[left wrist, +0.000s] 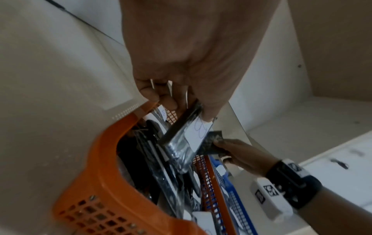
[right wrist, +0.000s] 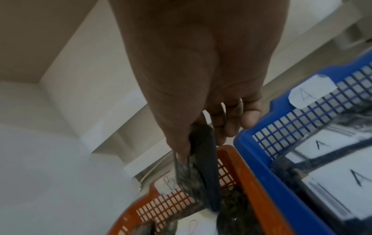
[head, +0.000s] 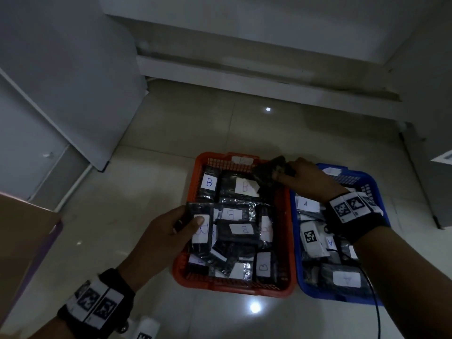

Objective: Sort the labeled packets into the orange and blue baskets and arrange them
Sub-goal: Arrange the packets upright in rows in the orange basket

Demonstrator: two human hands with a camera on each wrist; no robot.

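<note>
my left hand [head: 168, 231] is curled round a black packet with a white b label [head: 201, 228], thumb [head: 198, 220] pressed on the label and the other fingers underneath. i hold it over the left edge of the orange basket [head: 179, 266], about halfway along that side. from the left wrist view the same packet [left wrist: 186, 138] hangs tilted from my fingers above the basket's rim [left wrist: 104, 159].

my right hand [head: 307, 178] pinches another black packet [head: 270, 176] at the far right corner of the orange basket, thumb on one face and fingers on the other; its label is not visible to me. in the right wrist view this packet [right wrist: 205, 167] points down into the basket, close to the b tag on the far wall [right wrist: 168, 184].

the orange basket is packed with b packets [head: 244, 186], some flat, some overlapping at angles. the blue basket [head: 380, 206] sits touching its right side on the floor [head: 137, 182] and holds a packets [head: 346, 279]; my right forearm crosses over it and hides part of its contents. it carries an a tag on its far wall [right wrist: 311, 91]. both wrists wear black bands with white marker blocks [head: 352, 205]. a thin black cable [head: 374, 307] runs down past the blue basket's near right corner.
</note>
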